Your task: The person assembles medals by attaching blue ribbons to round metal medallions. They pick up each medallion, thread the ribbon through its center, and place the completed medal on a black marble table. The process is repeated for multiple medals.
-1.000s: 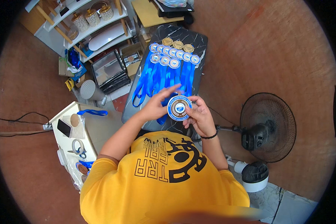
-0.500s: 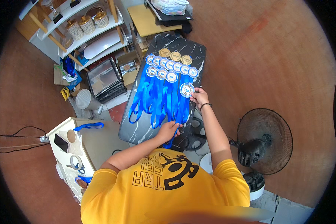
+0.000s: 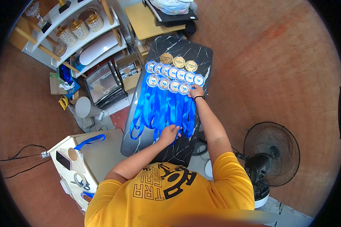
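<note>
At the right end of the nearer row of round silver-and-blue medals (image 3: 163,83), my right hand (image 3: 196,92) pinches the rim of one medal (image 3: 184,88). That medal rests on or just above the table; I cannot tell which. Lower down, my left hand (image 3: 169,135) closes round a blue ribbon (image 3: 178,128). Behind lies a longer row of similar medals (image 3: 173,72), and beyond it three gold-coloured medals (image 3: 179,62). Many blue ribbons (image 3: 151,109) run down toward me, side by side and partly overlapping. All of this lies on a black marble-patterned table (image 3: 199,51).
On the left, a cream cabinet (image 3: 98,159) carries a phone (image 3: 63,160), a tape roll (image 3: 79,178) and a loose blue ribbon (image 3: 89,141). A shelf with jars (image 3: 79,29) stands at the far left, stacked black frames (image 3: 106,85) below it. A black fan (image 3: 272,155) stands at right.
My right hand has brought the medal left and into line with the nearer row. My left hand keeps hold of the ribbon lower down. The whole view has shifted slightly.
</note>
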Motion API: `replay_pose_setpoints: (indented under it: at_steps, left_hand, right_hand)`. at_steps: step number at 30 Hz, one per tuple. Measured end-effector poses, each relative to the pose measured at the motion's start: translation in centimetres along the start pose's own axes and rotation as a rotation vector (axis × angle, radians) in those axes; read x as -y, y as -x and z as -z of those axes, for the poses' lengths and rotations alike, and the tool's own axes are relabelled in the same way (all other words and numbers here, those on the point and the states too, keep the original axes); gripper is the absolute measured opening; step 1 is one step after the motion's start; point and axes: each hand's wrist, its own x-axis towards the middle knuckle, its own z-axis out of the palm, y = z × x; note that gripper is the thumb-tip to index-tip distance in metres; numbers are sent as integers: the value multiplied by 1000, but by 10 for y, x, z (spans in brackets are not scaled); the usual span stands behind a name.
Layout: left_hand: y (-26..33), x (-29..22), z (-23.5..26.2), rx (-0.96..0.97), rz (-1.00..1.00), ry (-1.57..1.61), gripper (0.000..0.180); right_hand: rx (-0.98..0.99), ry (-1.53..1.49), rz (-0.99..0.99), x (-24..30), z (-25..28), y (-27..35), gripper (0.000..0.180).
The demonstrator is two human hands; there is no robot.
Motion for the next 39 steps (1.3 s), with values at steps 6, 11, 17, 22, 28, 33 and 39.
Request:
replay_pose_setpoints:
  at_steps: [6,11,17,22,28,33,39]
  left_hand:
    - [-5,13,-2,-26,-6,-122,35]
    - [-7,30,-5,21,176,-105,35]
    - [-4,56,-6,106,245,-249,36]
    - [-2,62,-5,129,269,-303,36]
    - [-3,61,-7,131,417,-180,26]
    - [0,57,-6,156,479,-157,22]
    - [2,54,-6,207,537,-178,25]
  right_hand:
    - [-101,138,180,-5,-4,3,21]
    - [-179,280,296,-16,-13,-12,23]
    - [-201,359,268,-19,-15,-22,25]
    - [-277,482,293,-14,-15,-19,18]
    - [-277,470,285,-15,-18,-22,18]
    - [-298,512,287,-10,-16,-13,23]
    - [-359,555,470,-11,-14,8,34]
